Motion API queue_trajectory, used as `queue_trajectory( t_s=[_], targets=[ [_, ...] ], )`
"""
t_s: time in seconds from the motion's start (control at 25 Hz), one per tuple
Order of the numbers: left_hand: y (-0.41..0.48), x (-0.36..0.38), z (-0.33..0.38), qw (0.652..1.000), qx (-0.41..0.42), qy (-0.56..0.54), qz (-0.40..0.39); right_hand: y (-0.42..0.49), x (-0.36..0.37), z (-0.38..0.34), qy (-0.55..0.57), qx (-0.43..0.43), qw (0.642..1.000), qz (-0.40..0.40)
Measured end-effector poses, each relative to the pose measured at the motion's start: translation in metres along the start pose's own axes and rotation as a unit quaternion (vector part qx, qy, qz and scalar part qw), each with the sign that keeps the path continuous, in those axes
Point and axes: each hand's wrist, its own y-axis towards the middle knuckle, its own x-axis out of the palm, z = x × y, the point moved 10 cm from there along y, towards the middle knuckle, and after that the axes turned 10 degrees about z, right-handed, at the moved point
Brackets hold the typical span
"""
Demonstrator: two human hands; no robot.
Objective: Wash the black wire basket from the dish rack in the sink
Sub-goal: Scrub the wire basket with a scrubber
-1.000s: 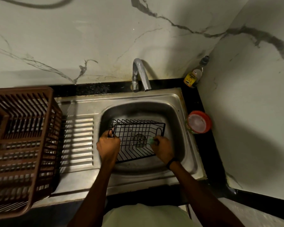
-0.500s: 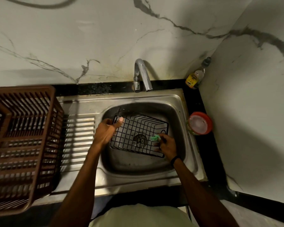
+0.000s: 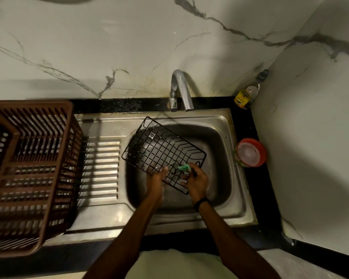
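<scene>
While the black wire basket (image 3: pixel 163 151) is tilted over the sink (image 3: pixel 210 117), long axis slanting far-left to near-right, its near edge is gripped by the left hand (image 3: pixel 156 178); a green scrubber (image 3: pixel 184 168) is pinched against it by the right hand (image 3: pixel 196 181).

We cannot make out the left hand (image 3: pixel 156 178) fingertips: they lie among the wires of the basket (image 3: pixel 161 150). The right hand (image 3: pixel 196 182) fingers cover most of the sponge (image 3: pixel 183 168). Between both sets of fingers, the drain (image 3: pixel 174 172) shows only through the grid. Far left of the fingers, the picture's edge cuts the dish rack (image 3: pixel 28 174). The bottle (image 3: pixel 245 96) label is too small to read.
</scene>
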Motion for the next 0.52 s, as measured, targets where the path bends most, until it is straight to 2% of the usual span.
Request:
queue_trajectory(
  t_s=[0.12,0.2,0.24,0.36,0.44,0.52],
  targets=[
    [0.026,-0.012,-0.024,0.997,-0.048,0.022,0.063,-0.001,0.005,-0.014,-0.077,-0.039,0.996,-0.022],
    [0.056,-0.030,-0.039,0.995,-0.023,0.023,0.094,-0.002,0.001,-0.031,-0.187,-0.100,0.977,-0.021],
    [0.069,-0.038,-0.043,0.993,0.011,0.055,0.107,-0.004,-0.003,-0.040,-0.258,-0.149,0.955,-0.005],
    [0.069,-0.037,-0.029,0.986,0.114,0.086,0.083,-0.022,0.005,-0.069,-0.422,-0.324,0.847,0.022],
    [0.042,-0.029,-0.001,0.981,0.152,0.099,0.069,-0.032,0.025,-0.066,-0.451,-0.376,0.808,-0.049],
    [0.044,-0.025,-0.001,0.981,0.159,0.102,0.049,-0.036,0.046,-0.048,-0.467,-0.366,0.790,-0.155]
  ],
)
